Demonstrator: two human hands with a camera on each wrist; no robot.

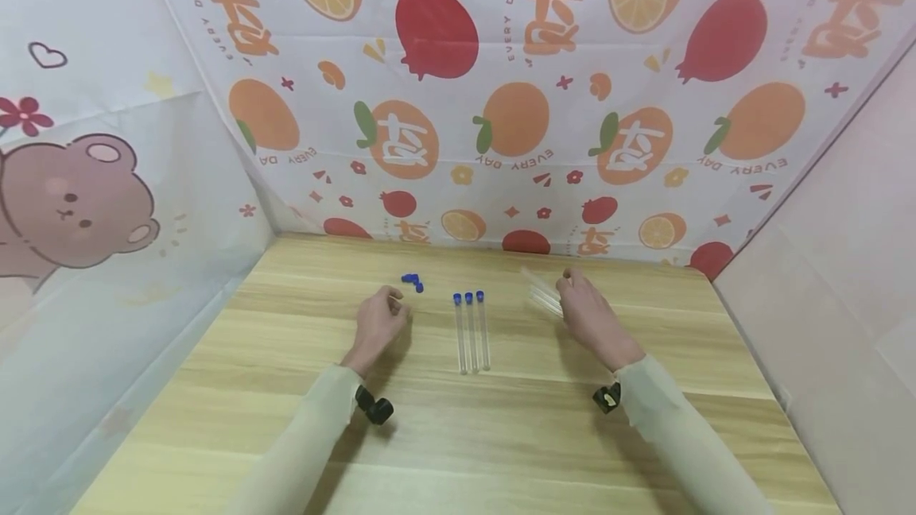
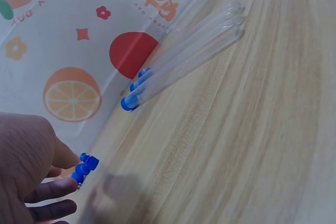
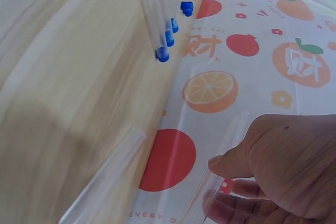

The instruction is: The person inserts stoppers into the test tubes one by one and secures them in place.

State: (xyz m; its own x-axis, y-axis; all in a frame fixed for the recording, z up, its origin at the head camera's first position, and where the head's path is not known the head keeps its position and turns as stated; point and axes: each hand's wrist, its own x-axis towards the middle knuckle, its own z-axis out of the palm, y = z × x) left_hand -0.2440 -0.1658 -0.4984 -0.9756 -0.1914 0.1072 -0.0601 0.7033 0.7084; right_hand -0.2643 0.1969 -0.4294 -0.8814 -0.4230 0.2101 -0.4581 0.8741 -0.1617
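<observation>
My right hand (image 1: pixel 590 320) pinches a clear, uncapped test tube (image 3: pixel 231 137) between thumb and fingers, tilted above the table in the right wrist view. Beneath it lie more clear tubes (image 1: pixel 546 302), partly hidden by the hand. Three test tubes with blue caps (image 1: pixel 472 336) lie side by side in the middle, caps toward the back wall. My left hand (image 1: pixel 377 328) hovers to their left, fingers loosely bent and holding nothing. Just beyond its fingertips sits a small cluster of loose blue caps (image 1: pixel 413 280).
The wooden table (image 1: pixel 444 435) meets a fruit-printed cloth (image 1: pixel 458 125) at the back. A white sheet with a bear print (image 1: pixel 79 205) hangs on the left, and a pale wall (image 1: pixel 844 261) stands on the right. Black wrist cameras (image 1: pixel 375 406) sit on both forearms.
</observation>
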